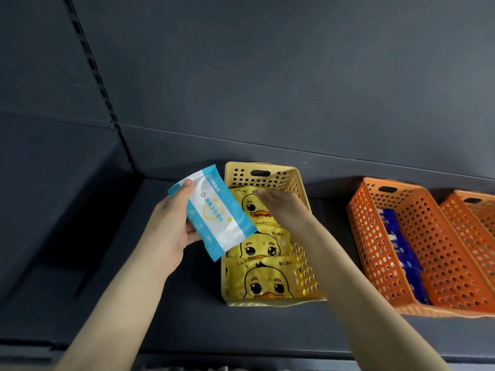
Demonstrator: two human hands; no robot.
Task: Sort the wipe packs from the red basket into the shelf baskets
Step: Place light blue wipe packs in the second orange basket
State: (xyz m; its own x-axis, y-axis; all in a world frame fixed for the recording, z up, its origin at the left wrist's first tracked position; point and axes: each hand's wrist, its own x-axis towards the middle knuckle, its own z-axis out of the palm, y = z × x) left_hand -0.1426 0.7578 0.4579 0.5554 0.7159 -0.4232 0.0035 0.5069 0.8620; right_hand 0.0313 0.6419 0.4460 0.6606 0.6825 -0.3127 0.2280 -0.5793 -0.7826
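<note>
My left hand (171, 226) grips a white and light-blue wipe pack (214, 210), held tilted just left of the yellow shelf basket (267, 174). That basket holds three yellow duck-print wipe packs (265, 283) lying in a row. My right hand (281, 203) reaches into the yellow basket with straight fingers over the rear duck pack; whether it touches the pack I cannot tell. The red basket is out of view.
An orange basket (442, 263) with dark blue wipe packs (401, 245) stands to the right, and a second orange basket (474, 223) beside it at the frame edge. All sit on a dark shelf (134, 303) with a dark back wall and an upright slotted rail on the left.
</note>
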